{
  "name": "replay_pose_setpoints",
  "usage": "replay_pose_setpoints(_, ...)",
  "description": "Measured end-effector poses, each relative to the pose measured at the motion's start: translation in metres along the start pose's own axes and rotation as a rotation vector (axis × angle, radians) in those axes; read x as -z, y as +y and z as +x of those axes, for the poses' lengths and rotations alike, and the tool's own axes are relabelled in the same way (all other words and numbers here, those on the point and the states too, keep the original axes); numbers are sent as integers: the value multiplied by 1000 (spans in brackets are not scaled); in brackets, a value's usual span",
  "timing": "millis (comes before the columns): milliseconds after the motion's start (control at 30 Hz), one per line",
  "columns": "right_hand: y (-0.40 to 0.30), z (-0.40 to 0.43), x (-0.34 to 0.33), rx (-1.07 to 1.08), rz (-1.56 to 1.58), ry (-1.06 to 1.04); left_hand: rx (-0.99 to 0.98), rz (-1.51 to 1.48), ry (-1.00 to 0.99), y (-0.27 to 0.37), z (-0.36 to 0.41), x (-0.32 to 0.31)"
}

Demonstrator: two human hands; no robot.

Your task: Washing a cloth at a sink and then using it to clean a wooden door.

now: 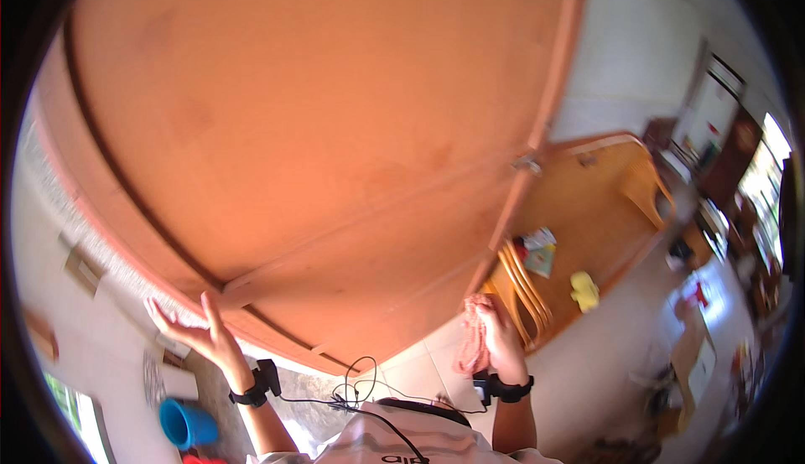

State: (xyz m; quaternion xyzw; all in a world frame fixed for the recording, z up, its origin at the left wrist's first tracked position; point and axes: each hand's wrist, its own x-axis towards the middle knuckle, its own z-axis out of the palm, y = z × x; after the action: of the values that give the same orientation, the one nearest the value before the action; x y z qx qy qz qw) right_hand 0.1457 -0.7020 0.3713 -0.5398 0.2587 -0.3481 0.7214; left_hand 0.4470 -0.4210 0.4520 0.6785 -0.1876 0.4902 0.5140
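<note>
A large orange-brown wooden door (352, 118) rises in front of me, with a metal latch (527, 165) on its right edge. My left hand (204, 335) is raised beside the lower left edge of the door, fingers spread and holding nothing. Whether it touches the wood I cannot tell. In my right hand (501, 338) a crumpled pink cloth (470, 338) is gripped, close to the lower right edge of the door. Black bands (512, 388) are strapped around both wrists, with a thin cable (383, 415) running between them.
To the right stands a brown table (585, 225) bearing a yellow cloth (585, 291) and some packets (539, 253). Orange plastic chairs (525, 291) adjoin it. A blue bucket (185, 425) stands at lower left. Blurred furniture fills the far right.
</note>
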Motion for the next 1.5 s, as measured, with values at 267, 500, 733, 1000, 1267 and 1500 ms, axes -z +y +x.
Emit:
replay_pose_setpoints(267, -115, 66, -89, 476, -283, -251, 74, 176, -201, -19, -11, 8)
replay_pose_setpoints(500, -223, 101, -218, 1076, -153, -389, 178, 107, -139, -25, -25, -2)
replay_pose_setpoints(733, -349, 138, -263, 1666, -352, 9, 265, 52, -140, -22, -23, -18)
replay_pose_setpoints(1000, -425, 148, -302, 1769, -269, 12, 252, 29, -125, -29, -30, -4)
replay_pose_setpoints(1267, -460, 143, -324, 1820, -435, 131, 247, 52, -131, -35, -30, -7)
replay_pose_setpoints(1500, -460, 161, -325, 1873, -471, 187, 228, 94, -127, -32, -30, -10)
